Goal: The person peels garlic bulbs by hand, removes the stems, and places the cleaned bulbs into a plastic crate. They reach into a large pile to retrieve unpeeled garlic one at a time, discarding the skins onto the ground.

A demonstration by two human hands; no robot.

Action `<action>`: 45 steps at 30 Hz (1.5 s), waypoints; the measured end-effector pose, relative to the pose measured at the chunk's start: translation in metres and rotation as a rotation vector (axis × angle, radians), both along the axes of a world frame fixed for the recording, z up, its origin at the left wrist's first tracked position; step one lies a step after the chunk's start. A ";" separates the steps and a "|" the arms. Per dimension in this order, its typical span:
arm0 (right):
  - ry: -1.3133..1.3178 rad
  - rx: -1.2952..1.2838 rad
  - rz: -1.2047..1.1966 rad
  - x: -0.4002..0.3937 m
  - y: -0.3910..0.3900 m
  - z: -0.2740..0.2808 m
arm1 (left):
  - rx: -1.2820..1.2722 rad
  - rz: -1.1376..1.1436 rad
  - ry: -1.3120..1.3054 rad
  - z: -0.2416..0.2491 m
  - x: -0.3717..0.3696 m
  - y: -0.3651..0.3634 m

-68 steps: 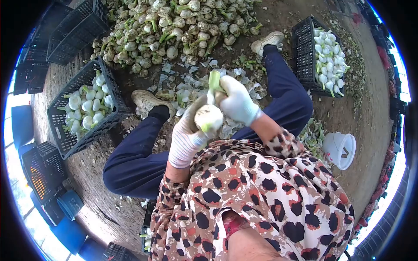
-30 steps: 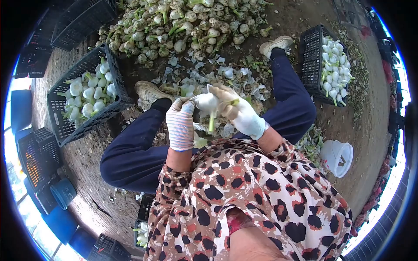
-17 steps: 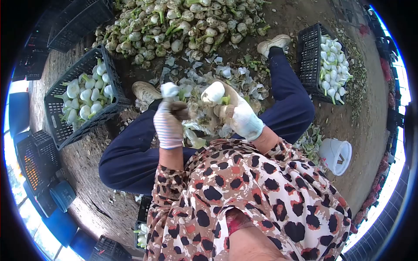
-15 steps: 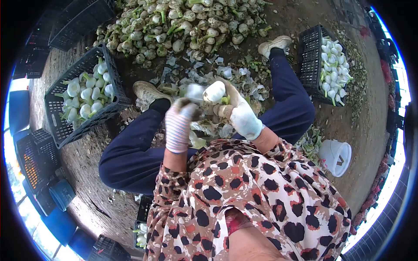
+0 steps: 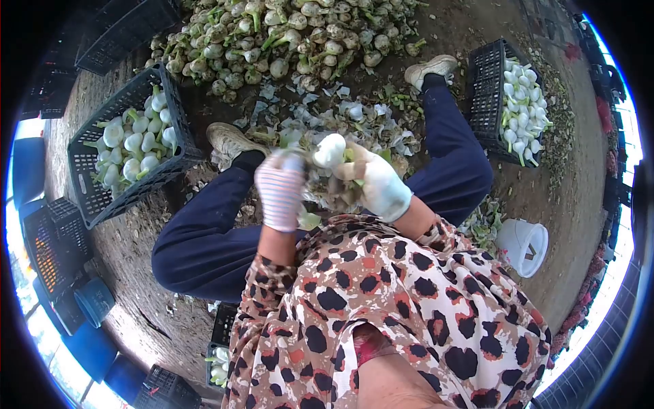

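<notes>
White bulb, round, smooth, clean skin, looks peeled; green stalk bits at its lower side, mostly hidden by glove. Held up in the air over the lap, between the knees, above the pile of white peelings on the ground. Long axis roughly slanted: rounded end up-left toward the raw heap, stalk end down-right into the palm; exact stalk length can't tell.

Right hand, white glove, grip closed around bulb's lower part and stalk. Left hand, striped glove, blurred, just beside the bulb on its left; fingers curled, may touch the bulb or pinch a skin piece, cannot tell.

Around: heap of unpeeled bulbs at the ground's far edge. Black crate with white bulbs on left side, another black crate with white bulbs on right. White bucket on ground by right leg. Blue barrels at lower left.
</notes>
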State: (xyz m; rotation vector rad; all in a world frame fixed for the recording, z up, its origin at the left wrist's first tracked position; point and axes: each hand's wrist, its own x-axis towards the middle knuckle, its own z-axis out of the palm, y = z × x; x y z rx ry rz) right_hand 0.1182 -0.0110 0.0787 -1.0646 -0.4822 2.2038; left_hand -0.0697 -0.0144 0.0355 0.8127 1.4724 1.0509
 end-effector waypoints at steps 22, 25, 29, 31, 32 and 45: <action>-0.898 1.297 0.004 0.010 0.011 0.007 | -0.057 -0.183 -0.476 0.002 0.011 -0.008; -1.019 1.362 0.155 0.007 0.011 0.012 | 0.001 -0.245 -0.345 0.011 0.013 -0.008; -1.018 1.322 0.210 0.005 0.013 0.017 | -0.044 -0.295 -0.394 0.008 0.008 -0.014; -1.061 1.297 0.124 -0.001 0.014 0.005 | -0.076 -0.298 -0.452 0.006 0.004 -0.013; -0.975 1.185 0.027 -0.001 0.019 -0.012 | -0.078 -0.302 -0.454 0.009 0.006 -0.013; -0.712 1.261 0.300 0.022 0.031 0.000 | -0.055 -0.468 -0.438 0.002 0.006 -0.001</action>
